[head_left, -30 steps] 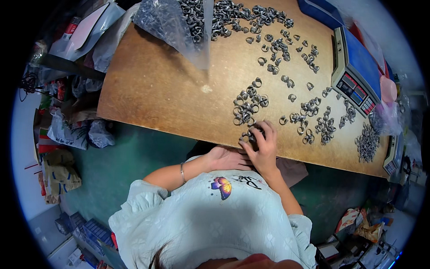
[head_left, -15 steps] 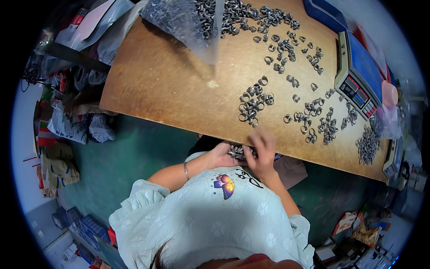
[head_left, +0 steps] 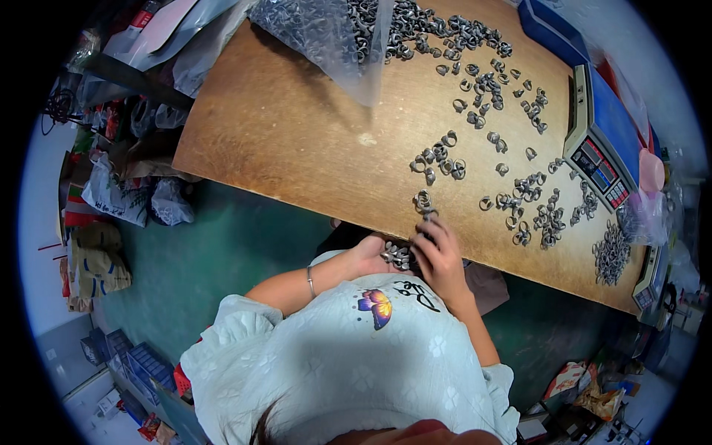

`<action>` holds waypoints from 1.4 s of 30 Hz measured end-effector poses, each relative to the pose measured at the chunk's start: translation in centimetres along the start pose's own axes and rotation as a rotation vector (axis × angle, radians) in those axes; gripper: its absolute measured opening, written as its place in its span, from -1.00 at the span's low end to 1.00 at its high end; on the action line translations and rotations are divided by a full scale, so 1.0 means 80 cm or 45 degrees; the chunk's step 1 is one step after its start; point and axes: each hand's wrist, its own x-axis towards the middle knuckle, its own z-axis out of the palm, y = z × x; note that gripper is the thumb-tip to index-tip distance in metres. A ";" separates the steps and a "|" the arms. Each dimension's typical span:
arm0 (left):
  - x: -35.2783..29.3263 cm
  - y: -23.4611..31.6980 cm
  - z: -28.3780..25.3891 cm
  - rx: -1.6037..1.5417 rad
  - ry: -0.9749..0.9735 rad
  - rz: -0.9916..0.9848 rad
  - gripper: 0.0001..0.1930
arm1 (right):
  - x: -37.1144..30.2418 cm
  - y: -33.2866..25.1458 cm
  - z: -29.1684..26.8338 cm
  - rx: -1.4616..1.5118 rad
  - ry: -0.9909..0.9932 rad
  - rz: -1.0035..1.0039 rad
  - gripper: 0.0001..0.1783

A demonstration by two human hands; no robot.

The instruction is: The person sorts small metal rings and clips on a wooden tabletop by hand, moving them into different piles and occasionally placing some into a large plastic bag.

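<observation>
Your cupped left hand [head_left: 368, 254], best held level against spills, holds metal rings [head_left: 397, 256] as your right hand [head_left: 443, 259] curls, grip unclear.

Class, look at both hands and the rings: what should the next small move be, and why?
Probably the right hand should draw the nearest loose rings off the table into the left hand: its fingertips are right beside them, and the left is cupped just off the edge, with grey rings in it.
</observation>
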 end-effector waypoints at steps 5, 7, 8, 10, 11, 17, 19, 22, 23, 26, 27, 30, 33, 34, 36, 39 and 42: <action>0.027 0.008 -0.048 -0.117 -0.379 -0.087 -0.62 | -0.020 -0.013 -0.002 0.088 -0.081 -0.237 -0.70; 0.023 0.008 -0.035 -0.045 -0.262 -0.094 -0.63 | -0.014 -0.014 -0.004 0.099 -0.042 -0.290 -0.69; 0.017 0.004 -0.017 0.001 -0.180 -0.082 -0.62 | -0.013 -0.007 0.003 0.034 0.063 -0.273 -0.64; 0.006 0.001 0.004 0.084 -0.141 -0.083 -0.60 | 0.034 -0.017 -0.009 -0.136 0.068 -0.096 -0.60; 0.004 -0.001 0.008 0.118 -0.093 -0.099 -0.58 | 0.052 -0.021 -0.014 -0.223 0.066 -0.008 -0.59; 0.033 0.007 -0.055 -0.237 -0.482 -0.244 -0.52 | 0.011 0.002 0.005 0.024 -0.176 -0.072 -0.57; 0.030 0.003 -0.041 -0.119 -0.355 -0.177 -0.51 | -0.009 -0.006 0.005 0.112 -0.235 -0.157 -0.61; 0.025 0.004 -0.024 0.074 0.021 -0.126 -0.58 | -0.019 -0.018 0.002 0.252 -0.203 -0.252 -0.69; 0.022 0.003 -0.025 0.004 -0.001 -0.160 -0.62 | -0.021 -0.017 0.002 0.281 -0.133 -0.219 -0.70; 0.007 -0.002 -0.009 -0.084 0.041 -0.192 -0.73 | -0.012 -0.010 -0.004 0.315 0.069 -0.106 -0.73; -0.001 -0.001 -0.003 0.004 0.073 -0.199 -0.74 | -0.002 -0.010 -0.008 0.308 0.143 -0.018 -0.74; -0.038 0.008 0.009 0.193 0.110 -0.180 -0.79 | 0.033 -0.007 -0.019 0.207 0.298 0.132 -0.71; -0.075 0.013 0.017 0.061 0.019 -0.043 -0.79 | 0.081 0.005 -0.024 0.457 0.302 0.178 -0.60; -0.086 0.013 0.028 0.036 0.029 -0.021 -0.79 | 0.100 0.009 -0.024 0.464 0.278 0.196 -0.56; -0.105 0.012 0.059 -0.062 0.063 0.101 -0.79 | 0.144 0.019 -0.020 0.486 0.228 0.229 -0.45; -0.120 0.025 0.109 -0.280 -0.074 0.224 -0.75 | 0.223 0.027 -0.005 0.437 0.192 0.240 -0.28; -0.112 0.071 0.171 -0.186 -0.336 0.490 -0.71 | 0.295 0.025 0.012 0.154 0.234 0.239 -0.22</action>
